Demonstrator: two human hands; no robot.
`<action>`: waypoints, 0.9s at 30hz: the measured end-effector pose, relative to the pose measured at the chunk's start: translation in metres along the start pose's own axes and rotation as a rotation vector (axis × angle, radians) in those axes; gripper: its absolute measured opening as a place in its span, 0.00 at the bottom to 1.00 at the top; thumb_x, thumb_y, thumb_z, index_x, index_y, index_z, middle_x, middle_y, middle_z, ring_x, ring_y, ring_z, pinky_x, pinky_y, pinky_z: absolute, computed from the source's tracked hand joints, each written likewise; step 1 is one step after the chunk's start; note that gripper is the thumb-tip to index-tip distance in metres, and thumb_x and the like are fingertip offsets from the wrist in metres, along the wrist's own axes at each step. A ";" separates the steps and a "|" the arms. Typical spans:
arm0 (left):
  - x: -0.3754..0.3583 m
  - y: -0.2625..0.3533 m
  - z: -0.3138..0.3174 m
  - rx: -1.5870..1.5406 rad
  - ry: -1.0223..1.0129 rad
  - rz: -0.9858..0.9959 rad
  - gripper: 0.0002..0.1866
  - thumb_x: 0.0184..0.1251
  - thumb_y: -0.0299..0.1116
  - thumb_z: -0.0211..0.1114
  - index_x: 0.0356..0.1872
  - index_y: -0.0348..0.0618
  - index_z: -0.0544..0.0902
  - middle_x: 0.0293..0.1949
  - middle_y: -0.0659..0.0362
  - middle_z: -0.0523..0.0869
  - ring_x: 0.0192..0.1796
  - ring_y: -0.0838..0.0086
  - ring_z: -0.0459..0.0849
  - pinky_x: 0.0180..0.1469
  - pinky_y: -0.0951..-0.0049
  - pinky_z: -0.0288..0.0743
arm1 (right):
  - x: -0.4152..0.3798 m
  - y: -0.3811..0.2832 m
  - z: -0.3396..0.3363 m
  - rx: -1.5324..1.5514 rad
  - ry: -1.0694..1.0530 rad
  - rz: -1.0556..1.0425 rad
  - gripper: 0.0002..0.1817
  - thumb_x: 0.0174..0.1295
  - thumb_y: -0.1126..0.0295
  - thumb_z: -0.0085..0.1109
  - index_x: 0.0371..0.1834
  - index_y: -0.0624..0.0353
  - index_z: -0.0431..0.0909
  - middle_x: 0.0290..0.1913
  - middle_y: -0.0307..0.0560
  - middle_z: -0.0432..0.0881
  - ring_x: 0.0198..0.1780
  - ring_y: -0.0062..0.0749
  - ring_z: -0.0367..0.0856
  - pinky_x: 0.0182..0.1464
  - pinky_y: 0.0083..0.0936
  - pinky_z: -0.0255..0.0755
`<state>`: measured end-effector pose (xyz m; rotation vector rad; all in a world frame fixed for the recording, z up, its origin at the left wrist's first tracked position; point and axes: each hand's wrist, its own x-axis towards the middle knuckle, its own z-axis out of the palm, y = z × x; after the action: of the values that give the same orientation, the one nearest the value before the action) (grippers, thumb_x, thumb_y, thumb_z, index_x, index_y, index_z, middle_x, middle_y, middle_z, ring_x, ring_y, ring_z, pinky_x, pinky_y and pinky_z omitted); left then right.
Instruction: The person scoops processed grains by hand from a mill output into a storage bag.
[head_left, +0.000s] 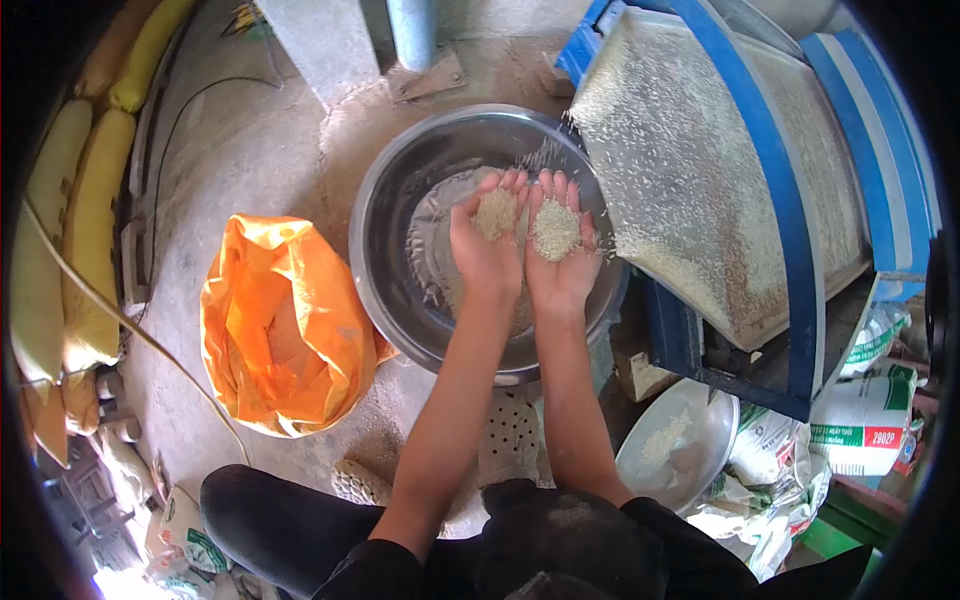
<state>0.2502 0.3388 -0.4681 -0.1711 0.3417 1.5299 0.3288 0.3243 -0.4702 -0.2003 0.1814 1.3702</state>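
Observation:
Over the wide metal basin (372, 290) my hands lie side by side, palms up. My left hand (485, 262) is cupped around a small heap of brownish grains (495, 213), which look like broken rice. My right hand (558, 285) carries a heap of paler rice (556, 232) in its palm, the fingers stretched out away from me. Loose grains fall past the fingertips from the edge of a slanted metal tray (690, 130) in a blue-framed machine (770, 130). More grains lie at the bottom of the basin.
An open orange sack (345, 350) stands left of the basin. A shallow metal bowl (700, 455) with some rice sits under the machine, by printed white sacks (860, 425). Full yellow sacks (100, 240) line the left side, near a cable (130, 325).

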 end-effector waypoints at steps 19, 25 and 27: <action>-0.137 0.265 -0.078 -0.174 -0.035 0.558 0.24 0.74 0.36 0.38 0.66 0.38 0.64 0.64 0.47 0.69 0.66 0.58 0.69 0.69 0.56 0.61 | -0.125 0.260 0.022 -1.274 -0.881 0.490 0.23 0.74 0.59 0.42 0.63 0.65 0.71 0.61 0.47 0.76 0.66 0.28 0.67 0.68 0.23 0.58; -0.138 0.252 -0.052 0.532 1.039 0.787 0.26 0.73 0.42 0.44 0.67 0.38 0.63 0.64 0.52 0.69 0.67 0.61 0.68 0.69 0.55 0.58 | -0.078 0.195 0.032 -1.102 -0.762 0.501 0.20 0.73 0.61 0.43 0.49 0.64 0.81 0.53 0.47 0.82 0.57 0.30 0.78 0.63 0.27 0.66; -0.128 0.233 -0.052 0.719 0.976 0.939 0.24 0.72 0.42 0.48 0.62 0.38 0.69 0.61 0.53 0.73 0.63 0.64 0.72 0.66 0.59 0.62 | -0.036 0.163 0.018 -1.077 -0.591 0.319 0.21 0.73 0.60 0.43 0.45 0.65 0.82 0.50 0.48 0.84 0.53 0.31 0.80 0.61 0.28 0.68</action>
<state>0.0122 0.2107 -0.4513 -0.1835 1.9257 2.0170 0.1618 0.3247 -0.4493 -0.6604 -1.0829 1.6679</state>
